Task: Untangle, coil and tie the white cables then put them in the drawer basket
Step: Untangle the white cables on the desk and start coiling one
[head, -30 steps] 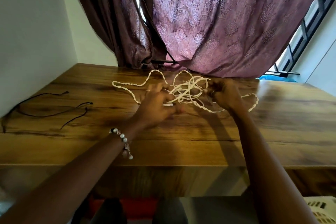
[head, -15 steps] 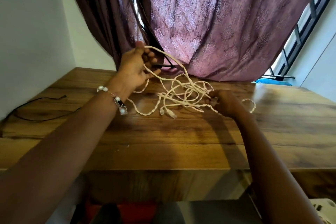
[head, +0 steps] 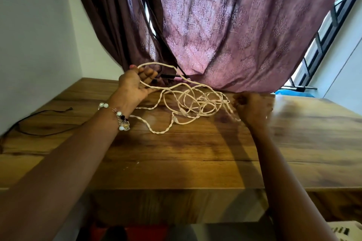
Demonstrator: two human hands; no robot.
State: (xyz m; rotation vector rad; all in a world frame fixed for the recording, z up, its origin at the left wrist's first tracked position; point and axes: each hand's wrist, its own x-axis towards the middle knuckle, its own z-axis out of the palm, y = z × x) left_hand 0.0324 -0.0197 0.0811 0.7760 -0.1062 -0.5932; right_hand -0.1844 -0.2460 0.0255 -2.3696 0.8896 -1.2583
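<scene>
Meanwhile, a loop of the white cables (head: 188, 103) is gripped and lifted by the left hand (head: 135, 84) above the bench (head: 195, 152). The tangle lies between both hands, its right end pinched by the blurred right hand (head: 252, 105).

You are facing a table (head: 195, 162) with the tangled cables (head: 188, 103) lying on its far middle. Your left hand (head: 135, 84) is sitting at the tangle's left, your right hand (head: 252, 107) at its right. A thin cord (head: 39, 123) is lying far left; curtains (head: 225, 25) are hanging behind.
</scene>
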